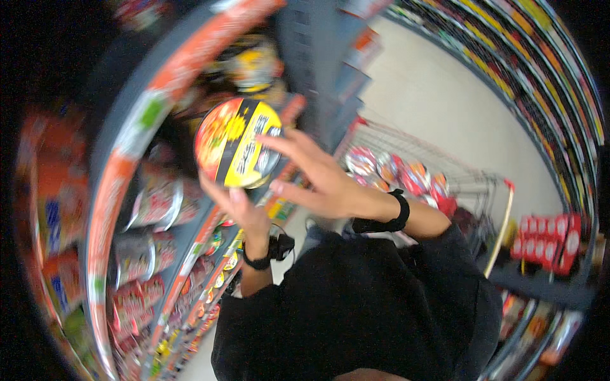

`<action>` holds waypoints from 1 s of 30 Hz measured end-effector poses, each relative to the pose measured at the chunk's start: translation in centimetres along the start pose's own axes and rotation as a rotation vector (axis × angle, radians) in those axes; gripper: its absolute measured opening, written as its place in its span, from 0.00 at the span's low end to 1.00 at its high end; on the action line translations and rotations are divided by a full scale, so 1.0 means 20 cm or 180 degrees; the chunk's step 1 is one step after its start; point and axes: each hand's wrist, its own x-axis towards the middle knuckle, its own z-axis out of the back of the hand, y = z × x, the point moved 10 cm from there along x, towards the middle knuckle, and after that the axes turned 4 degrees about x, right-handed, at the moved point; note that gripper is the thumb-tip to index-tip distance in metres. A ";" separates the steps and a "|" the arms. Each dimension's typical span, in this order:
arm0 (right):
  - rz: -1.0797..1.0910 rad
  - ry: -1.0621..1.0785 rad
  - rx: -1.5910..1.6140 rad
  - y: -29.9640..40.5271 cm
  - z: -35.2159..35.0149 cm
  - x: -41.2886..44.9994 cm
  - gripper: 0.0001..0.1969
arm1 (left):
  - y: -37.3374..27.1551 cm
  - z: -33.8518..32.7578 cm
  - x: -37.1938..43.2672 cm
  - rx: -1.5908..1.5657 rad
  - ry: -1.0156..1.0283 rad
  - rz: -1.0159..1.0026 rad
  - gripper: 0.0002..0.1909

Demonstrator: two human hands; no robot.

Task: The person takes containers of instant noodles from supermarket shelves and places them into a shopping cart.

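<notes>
A round instant noodle bowl (238,143) with a printed yellow, black and red lid is in front of the shelf. My left hand (238,212) grips its near left side, the thumb close to the lid's lower edge and the fingers partly hidden beneath. At the lid's right edge is my right hand (319,178), fingers and thumb spread. One of its fingertips overlaps the lid; whether it presses on it is hard to tell. Both wrists wear black bands.
To the left, shelves with orange-and-white price strips (121,166) hold bagged packs (159,202). A wire shopping cart (472,190) on the right carries several red-and-white packages (414,178). A red multipack (545,243) sits farther right. Stocked shelves (538,81) curve along the aisle's far side.
</notes>
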 end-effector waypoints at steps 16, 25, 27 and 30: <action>-0.3012 -0.1401 -0.0092 -1.71 0.71 -1.94 0.24 | 1.51 -1.33 -1.63 0.0579 0.3556 0.3585 0.19; -0.3382 -0.1914 -0.0744 -2.16 0.94 -2.05 0.24 | 1.89 -1.72 -1.83 0.0027 0.3308 0.4337 0.14; -0.3385 -0.2172 -0.1017 -2.21 1.00 -2.07 0.23 | 1.94 -1.76 -1.83 0.0220 0.3316 0.4491 0.15; -0.3530 -0.1693 -0.1047 -2.29 0.93 -2.10 0.21 | 1.96 -1.77 -1.90 0.0193 0.3685 0.4604 0.16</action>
